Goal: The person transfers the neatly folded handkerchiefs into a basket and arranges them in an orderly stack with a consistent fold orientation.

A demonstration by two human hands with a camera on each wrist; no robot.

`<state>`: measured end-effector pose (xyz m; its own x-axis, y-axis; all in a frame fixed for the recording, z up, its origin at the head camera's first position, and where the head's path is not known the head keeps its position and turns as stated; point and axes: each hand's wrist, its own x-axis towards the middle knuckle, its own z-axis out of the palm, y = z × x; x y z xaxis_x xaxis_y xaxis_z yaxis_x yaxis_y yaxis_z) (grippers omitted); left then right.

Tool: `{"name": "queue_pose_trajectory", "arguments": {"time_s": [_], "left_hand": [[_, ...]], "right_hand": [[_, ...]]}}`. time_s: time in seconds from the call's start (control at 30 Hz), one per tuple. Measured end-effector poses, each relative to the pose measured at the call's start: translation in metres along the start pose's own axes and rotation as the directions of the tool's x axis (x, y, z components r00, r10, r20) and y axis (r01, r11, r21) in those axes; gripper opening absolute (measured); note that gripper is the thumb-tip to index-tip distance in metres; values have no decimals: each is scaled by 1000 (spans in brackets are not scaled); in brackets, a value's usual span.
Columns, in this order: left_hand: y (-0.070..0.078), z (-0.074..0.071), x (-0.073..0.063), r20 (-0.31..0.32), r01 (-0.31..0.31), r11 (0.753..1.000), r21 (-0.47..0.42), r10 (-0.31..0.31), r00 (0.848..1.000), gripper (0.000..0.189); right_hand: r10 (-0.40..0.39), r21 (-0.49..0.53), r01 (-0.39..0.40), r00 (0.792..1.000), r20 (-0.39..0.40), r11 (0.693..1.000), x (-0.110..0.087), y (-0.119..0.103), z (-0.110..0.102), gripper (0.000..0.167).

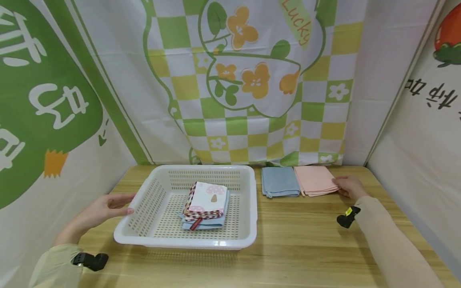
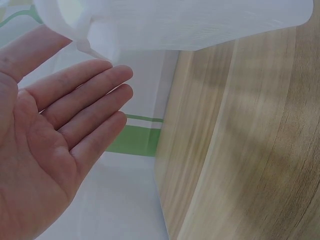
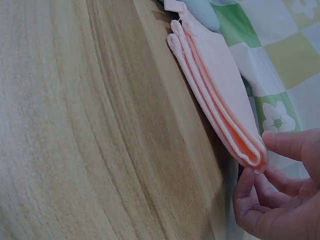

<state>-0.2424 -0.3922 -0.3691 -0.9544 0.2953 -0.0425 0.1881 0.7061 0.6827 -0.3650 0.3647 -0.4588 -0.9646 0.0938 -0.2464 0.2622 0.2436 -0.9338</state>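
My right hand is at the right end of a folded pink towel at the back of the table. In the right wrist view, the thumb lies at the towel's upper edge and the fingers at its underside, pinching the folded end. Left of it, almost edge to edge, lies a folded blue towel. My left hand is beside a white plastic basket, fingers straight and the thumb right at its left rim. Inside the basket sits a stack of folded cloths, topped by one with a pink mushroom print.
The wooden table runs back to a checked curtain. Printed fabric walls stand close on the left and right. The basket takes up the table's left half.
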Motion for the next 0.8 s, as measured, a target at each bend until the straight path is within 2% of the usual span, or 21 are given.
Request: {"name": "queue_pose_trajectory", "arguments": {"time_s": [0.1,0.13,0.23,0.4,0.5,0.67,0.8], "left_hand": [[-1,0,0,-1,3,1000,-4,-3,1000,61],[-2,0,0,-1,2,1000,-5,-2,1000,60],[-3,0,0,-3,-3,1000,1,3,1000,59],[-3,0,1,-8,-5,1000,9,6,1000,59],[-4,0,1,-7,-4,1000,10,4,1000,60],[-4,0,1,-7,0,1000,8,0,1000,61],[-5,0,0,-6,-7,1000,-9,7,1000,60]], "right_hand": [[1,-6,-1,1000,-14,1000,-4,-5,4,49],[22,-44,-24,999,-37,999,-12,-12,8,52],[39,-65,-43,998,-50,997,-19,-19,12,49],[84,-80,-90,994,-76,993,-25,-23,15,43],[81,-91,-87,994,-70,992,-26,-23,15,37],[76,-81,-79,997,-31,994,-27,-23,13,14],[114,-63,-115,993,-11,991,-25,-22,11,17]]}}
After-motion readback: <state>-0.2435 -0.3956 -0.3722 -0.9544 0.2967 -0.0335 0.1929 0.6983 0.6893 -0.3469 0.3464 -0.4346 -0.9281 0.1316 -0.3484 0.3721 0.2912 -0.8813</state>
